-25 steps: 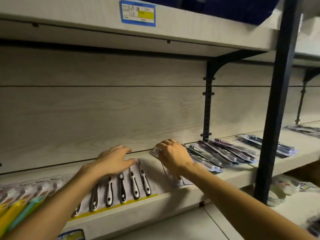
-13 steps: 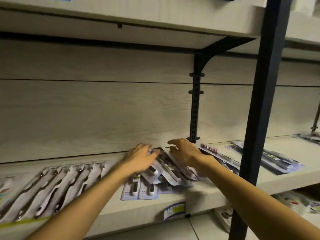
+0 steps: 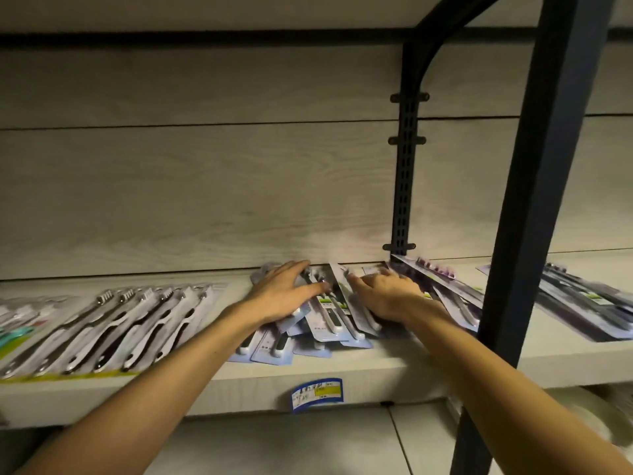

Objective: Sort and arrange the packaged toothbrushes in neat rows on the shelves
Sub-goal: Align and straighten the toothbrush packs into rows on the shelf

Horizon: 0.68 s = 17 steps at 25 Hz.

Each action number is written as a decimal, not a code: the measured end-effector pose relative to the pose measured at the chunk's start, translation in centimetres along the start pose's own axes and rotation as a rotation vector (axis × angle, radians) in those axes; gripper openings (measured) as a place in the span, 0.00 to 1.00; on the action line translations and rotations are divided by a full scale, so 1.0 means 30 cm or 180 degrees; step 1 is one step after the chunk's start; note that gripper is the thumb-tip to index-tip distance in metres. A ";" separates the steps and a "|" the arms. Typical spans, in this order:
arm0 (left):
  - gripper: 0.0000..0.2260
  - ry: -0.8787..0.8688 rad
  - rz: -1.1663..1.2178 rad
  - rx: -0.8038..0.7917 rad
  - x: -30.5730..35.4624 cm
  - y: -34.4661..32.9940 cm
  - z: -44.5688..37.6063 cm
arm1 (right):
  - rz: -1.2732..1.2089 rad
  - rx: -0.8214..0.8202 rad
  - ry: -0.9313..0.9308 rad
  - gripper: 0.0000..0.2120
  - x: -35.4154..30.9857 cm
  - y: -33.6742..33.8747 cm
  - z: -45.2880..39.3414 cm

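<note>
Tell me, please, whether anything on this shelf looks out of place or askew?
Yes: the toothbrush packs under the left hand and right hand lie in a crooked, overlapping heap, unlike the even row of packs on the left.

Shelf (image 3: 394, 368), wood-grain: left hand (image 3: 279, 298) and right hand (image 3: 388, 296) rest flat on a jumbled pile of packaged toothbrushes (image 3: 325, 323); grip unclear through blur. Neat row of packs (image 3: 113, 327) at left. Price label (image 3: 317, 394) on front edge.
</note>
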<state>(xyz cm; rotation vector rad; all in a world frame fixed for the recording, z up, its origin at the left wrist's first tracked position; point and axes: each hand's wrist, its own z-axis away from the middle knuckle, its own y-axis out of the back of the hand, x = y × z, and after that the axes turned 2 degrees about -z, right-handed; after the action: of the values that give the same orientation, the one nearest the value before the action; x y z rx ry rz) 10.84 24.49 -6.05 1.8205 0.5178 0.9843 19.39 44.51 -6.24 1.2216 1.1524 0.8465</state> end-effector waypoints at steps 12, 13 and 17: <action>0.42 -0.0020 0.0268 -0.0220 -0.030 0.025 0.029 | 0.0835 0.1006 -0.0651 0.36 0.095 -0.014 -0.032; 0.43 -0.0014 0.0257 -0.0248 -0.038 0.028 0.031 | 0.0902 0.0945 -0.0753 0.33 0.110 -0.013 -0.032; 0.40 -0.0045 0.0304 -0.0059 -0.043 0.015 0.056 | 0.1243 0.1116 -0.0625 0.16 0.122 0.003 -0.024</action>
<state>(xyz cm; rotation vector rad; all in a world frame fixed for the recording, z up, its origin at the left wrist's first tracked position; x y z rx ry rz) 11.41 22.46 -6.50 1.8484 0.4146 1.0365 19.59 48.17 -6.88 1.8188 0.9387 0.8060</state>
